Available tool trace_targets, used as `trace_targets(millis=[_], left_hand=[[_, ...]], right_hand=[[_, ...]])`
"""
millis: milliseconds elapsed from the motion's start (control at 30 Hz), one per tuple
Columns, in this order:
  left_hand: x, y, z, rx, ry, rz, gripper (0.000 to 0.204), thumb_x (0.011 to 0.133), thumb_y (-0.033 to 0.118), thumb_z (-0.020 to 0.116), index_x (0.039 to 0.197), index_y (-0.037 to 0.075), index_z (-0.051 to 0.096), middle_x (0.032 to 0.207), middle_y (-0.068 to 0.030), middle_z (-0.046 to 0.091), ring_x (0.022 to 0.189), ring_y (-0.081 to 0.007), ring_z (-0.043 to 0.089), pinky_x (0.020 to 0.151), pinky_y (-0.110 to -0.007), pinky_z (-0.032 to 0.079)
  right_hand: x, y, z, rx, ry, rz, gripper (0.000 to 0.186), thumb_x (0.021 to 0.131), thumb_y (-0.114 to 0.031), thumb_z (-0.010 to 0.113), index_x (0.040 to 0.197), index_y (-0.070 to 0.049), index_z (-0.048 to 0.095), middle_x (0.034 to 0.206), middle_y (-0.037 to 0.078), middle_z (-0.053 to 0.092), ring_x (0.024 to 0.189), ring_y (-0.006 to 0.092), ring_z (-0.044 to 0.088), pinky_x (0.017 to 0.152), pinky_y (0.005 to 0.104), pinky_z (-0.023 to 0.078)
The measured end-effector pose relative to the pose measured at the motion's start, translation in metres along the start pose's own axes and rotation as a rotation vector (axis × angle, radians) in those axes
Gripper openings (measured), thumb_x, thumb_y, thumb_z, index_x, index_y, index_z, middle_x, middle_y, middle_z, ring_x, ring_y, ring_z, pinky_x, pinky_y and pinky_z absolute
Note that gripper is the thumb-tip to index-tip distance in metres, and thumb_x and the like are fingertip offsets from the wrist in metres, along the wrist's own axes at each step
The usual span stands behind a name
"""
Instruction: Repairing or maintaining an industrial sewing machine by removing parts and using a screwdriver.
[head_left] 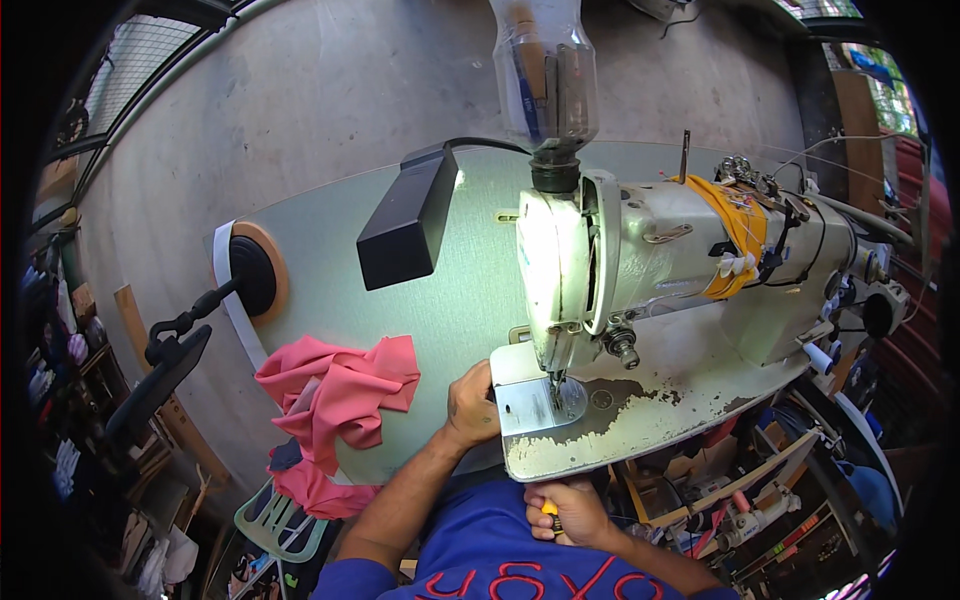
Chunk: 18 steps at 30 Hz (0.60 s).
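The sewing machine (pixel 650 245) stands just right of the left hand (pixel 474 405), its long arm running rightward from that grip and its needle end (pixel 557 385) toward the hand's side. The left hand lies against the left end of the machine's pale bed (pixel 690 372), its fingertips partly hidden (so I cannot tell how wide or narrow that grip is). The right hand (pixel 572 512) is below the near edge of the bed, curled closed around a yellow-and-black object (pixel 550 508); its yellow end shows at the thumb side, while its full length and long axis are covered by the fingers.

The bed's rounded corner sits between the two hands, and its worn front edge slants up and away to the right of the right hand. Left of the left hand, a strip of green tabletop (pixel 465 270) separates it from crumpled pink cloth (pixel 340 390), which droops over the near edge; a wider open stretch reaches up from that hand to the black lamp head (pixel 408 222).

Well beyond the left hand, a clear bottle (pixel 575 105) above the machine's head holds slim items (one blue, one brownish). Right of the right hand, a wooden tray (pixel 765 478) holds mixed small things, too jumbled to tell apart.
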<state>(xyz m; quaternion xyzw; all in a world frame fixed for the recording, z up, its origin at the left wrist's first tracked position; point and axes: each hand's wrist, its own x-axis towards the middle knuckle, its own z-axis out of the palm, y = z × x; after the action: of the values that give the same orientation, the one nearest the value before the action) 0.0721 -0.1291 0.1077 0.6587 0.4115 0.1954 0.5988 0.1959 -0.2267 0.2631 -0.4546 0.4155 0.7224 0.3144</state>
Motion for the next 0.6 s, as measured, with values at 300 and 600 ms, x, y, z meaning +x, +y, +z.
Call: trace_targets(millis=[300, 600], left_hand=[[0.0, 0.0, 0.0, 0.03, 0.054, 0.035, 0.039, 0.067, 0.014, 0.083, 0.1, 0.002, 0.065, 0.088, -0.013, 0.067, 0.076, -0.0286, 0.067, 0.067, -0.034, 0.053], [-0.003, -0.006, 0.002, 0.011, 0.042, 0.009, 0.037, 0.067, 0.014, 0.083, 0.098, 0.002, 0.065, 0.089, -0.0131, 0.067, 0.078, -0.0292, 0.067, 0.068, -0.034, 0.053]], right_hand=[[0.0, -0.012, 0.009, -0.073, -0.001, 0.111, 0.013, 0.093, -0.006, 0.059, 0.087, -0.01, 0.048, 0.069, 0.001, 0.043, 0.048, 0.0079, 0.039, 0.041, 0.0244, 0.032], [0.005, -0.012, -0.009, 0.093, -0.135, 0.232, 0.016, 0.094, -0.013, 0.055, 0.08, -0.012, 0.048, 0.066, -0.003, 0.042, 0.047, 0.0069, 0.039, 0.041, 0.0235, 0.032]])
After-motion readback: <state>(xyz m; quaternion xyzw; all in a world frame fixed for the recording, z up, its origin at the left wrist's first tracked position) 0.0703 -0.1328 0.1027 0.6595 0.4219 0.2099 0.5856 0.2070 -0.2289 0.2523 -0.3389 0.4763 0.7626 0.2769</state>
